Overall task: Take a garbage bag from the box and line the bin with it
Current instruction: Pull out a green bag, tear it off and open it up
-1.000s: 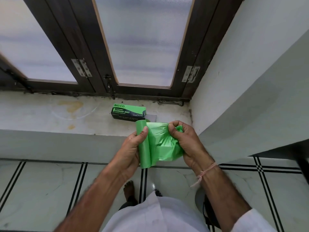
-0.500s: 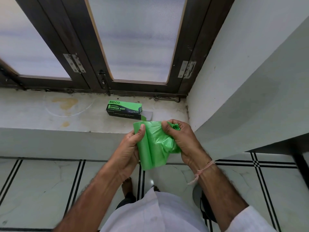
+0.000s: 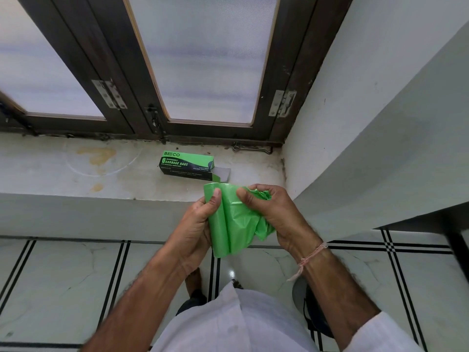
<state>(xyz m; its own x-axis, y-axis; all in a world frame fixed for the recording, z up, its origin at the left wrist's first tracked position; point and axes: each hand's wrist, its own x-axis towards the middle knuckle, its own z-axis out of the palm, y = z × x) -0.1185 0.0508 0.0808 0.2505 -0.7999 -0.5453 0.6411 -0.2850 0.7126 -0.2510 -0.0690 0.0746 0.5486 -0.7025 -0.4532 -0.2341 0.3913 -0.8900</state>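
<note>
A green roll of garbage bags (image 3: 229,224) is held upright in front of me, over the edge of the sill. My left hand (image 3: 195,224) grips the rolled part, thumb pressed on its top. My right hand (image 3: 269,212) is closed on the loose, crumpled end of a bag pulled off the roll to the right. The green and black garbage bag box (image 3: 186,166) lies on the window sill just beyond my hands, its right end flap open. A dark round bin (image 3: 314,313) shows partly on the floor under my right forearm.
The stained white sill (image 3: 76,171) runs below a dark-framed frosted window (image 3: 203,59). A white wall (image 3: 368,123) closes the right side. Below is a tiled floor with black lines (image 3: 63,288), my foot (image 3: 194,280) and my white garment (image 3: 241,323).
My hands stay on the roll and have drifted slightly left and down in view. The right hand has bunched more loose bag in its fingers. The box has not moved.
</note>
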